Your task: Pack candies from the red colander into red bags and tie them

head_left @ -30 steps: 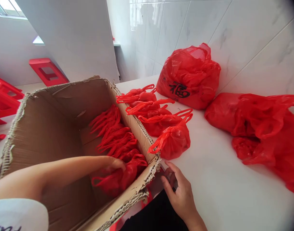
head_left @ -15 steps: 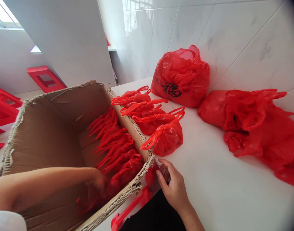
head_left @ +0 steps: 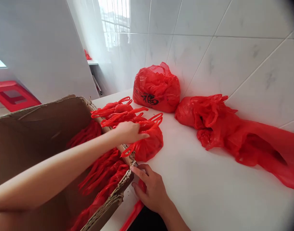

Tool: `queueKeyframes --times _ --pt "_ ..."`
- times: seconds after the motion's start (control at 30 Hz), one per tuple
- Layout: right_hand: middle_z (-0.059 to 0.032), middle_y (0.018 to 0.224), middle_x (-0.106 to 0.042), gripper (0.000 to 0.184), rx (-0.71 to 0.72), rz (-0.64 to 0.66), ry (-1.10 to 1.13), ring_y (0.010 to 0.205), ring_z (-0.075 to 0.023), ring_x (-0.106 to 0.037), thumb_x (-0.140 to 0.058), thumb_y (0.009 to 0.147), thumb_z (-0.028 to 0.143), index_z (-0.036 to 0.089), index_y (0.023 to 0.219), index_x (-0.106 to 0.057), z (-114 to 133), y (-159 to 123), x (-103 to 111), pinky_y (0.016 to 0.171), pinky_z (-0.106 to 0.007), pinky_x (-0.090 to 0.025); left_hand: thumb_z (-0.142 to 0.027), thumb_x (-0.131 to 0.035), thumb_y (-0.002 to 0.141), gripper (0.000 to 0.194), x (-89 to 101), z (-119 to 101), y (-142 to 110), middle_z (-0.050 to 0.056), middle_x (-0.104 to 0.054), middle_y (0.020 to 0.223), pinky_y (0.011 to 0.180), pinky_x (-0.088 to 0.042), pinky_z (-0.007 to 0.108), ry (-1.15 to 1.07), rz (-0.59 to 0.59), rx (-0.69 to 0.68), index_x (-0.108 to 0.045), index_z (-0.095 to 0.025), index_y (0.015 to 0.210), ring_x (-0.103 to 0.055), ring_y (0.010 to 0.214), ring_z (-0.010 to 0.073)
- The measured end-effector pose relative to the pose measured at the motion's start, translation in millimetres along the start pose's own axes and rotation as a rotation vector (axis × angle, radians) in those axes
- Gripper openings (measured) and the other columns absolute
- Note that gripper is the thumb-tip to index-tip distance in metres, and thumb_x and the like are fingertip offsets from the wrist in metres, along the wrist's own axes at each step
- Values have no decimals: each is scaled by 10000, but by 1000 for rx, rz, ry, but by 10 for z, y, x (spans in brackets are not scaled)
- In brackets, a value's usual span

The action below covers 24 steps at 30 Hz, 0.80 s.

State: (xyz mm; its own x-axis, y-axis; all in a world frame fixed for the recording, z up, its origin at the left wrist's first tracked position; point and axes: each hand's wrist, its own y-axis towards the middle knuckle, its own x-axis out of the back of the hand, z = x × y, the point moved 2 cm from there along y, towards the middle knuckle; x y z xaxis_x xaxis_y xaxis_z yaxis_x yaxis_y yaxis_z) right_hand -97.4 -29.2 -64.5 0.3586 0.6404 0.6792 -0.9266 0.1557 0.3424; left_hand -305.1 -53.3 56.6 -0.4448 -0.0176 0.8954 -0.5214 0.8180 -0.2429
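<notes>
My left hand (head_left: 129, 132) reaches across the cardboard box (head_left: 53, 104) to the knotted red plastic bags standing on the table beside it. It is at the nearest bag (head_left: 150, 144), one finger stretched out over its top; the other fingers are mostly hidden. Close to the box's near corner is my right hand (head_left: 151, 189), thumb and index finger apart, the index fingertip touching the torn cardboard edge. More knotted red bags (head_left: 102, 173) lie in a row inside the box, partly covered by my left forearm.
Against the tiled wall sits a large red bag (head_left: 156, 88) with black print. Right of it, loose red plastic bags (head_left: 223, 134) spread along the white table (head_left: 197, 192). A red stool (head_left: 15, 96) stands beyond the box at left.
My left hand has come up out of the box and moved right to the bags on the table. My right index finger now touches the box corner. The view has turned right.
</notes>
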Motion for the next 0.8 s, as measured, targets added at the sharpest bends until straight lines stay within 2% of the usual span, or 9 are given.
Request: queueKeyframes --times 0.1,0.17,0.23,0.33,0.4,0.5,0.57,0.67,0.8 --pt "-35 1155 -539 561 3 -27 -16 845 -162 -601 -556 829 218 360 1359 -437 -3 -9 1 794 -310 -512 -515 -596 744 431 -246 -204 260 197 -651 971 907 -380 543 -20 -1 -60 -650 -98 844 -551 1019 420" --pt "-29 1136 -548 560 -2 -31 -14 826 -157 -603 -562 826 220 364 1354 -441 -12 -14 3 779 -301 -513 -441 -550 789 341 -224 -169 264 142 -670 966 883 -432 442 -96 22 -123 -651 -119 838 -584 990 343" --pt "-24 1130 -551 551 -11 -23 -3 827 -157 -605 -564 834 228 366 1353 -443 -20 -18 9 772 -298 -512 -454 -466 838 368 -72 -16 99 79 -676 999 822 -474 335 -205 56 -168 -636 -145 945 -608 954 259" --pt "-26 1157 -541 544 -19 0 24 796 -147 -602 -551 855 230 364 1368 -431 -26 -25 19 773 -302 -510 -487 -368 875 477 200 396 -361 43 -653 1113 781 -497 274 -385 102 -141 -515 -172 1201 -609 974 197" --pt "-32 1161 -541 539 -19 4 49 792 -146 -600 -541 863 219 354 1373 -429 -24 -29 28 773 -304 -507 -471 -442 846 529 309 758 -707 47 -636 1170 833 -492 297 -599 149 -46 -447 -166 1278 -589 1028 199" --pt "-35 1147 -551 522 -15 0 89 838 -160 -604 -529 873 209 346 1368 -435 -20 -33 37 765 -299 -510 -440 -562 774 618 355 1326 -1148 41 -642 1177 908 -457 353 -882 156 140 -414 -152 1300 -563 1072 216" --pt "-36 1137 -559 508 -9 -4 108 842 -160 -604 -517 883 209 344 1366 -437 -20 -34 35 754 -292 -513 -443 -579 752 609 328 1631 -1339 23 -655 1161 923 -444 350 -914 136 236 -435 -160 1272 -556 1092 221" --pt "-44 1120 -571 487 15 -21 117 871 -165 -603 -506 894 207 327 1362 -446 -28 -38 24 776 -294 -516 -473 -554 766 501 139 1891 -1442 -3 -672 1131 886 -462 280 -709 316 367 -527 -176 1169 -561 1109 216" --pt "-56 1122 -580 469 29 -28 104 917 -176 -607 -481 907 204 308 1363 -450 -59 -51 1 824 -311 -518 -379 -642 778 318 -491 2010 -1366 15 -705 864 676 -524 275 -396 647 515 -641 -129 974 -655 841 203"
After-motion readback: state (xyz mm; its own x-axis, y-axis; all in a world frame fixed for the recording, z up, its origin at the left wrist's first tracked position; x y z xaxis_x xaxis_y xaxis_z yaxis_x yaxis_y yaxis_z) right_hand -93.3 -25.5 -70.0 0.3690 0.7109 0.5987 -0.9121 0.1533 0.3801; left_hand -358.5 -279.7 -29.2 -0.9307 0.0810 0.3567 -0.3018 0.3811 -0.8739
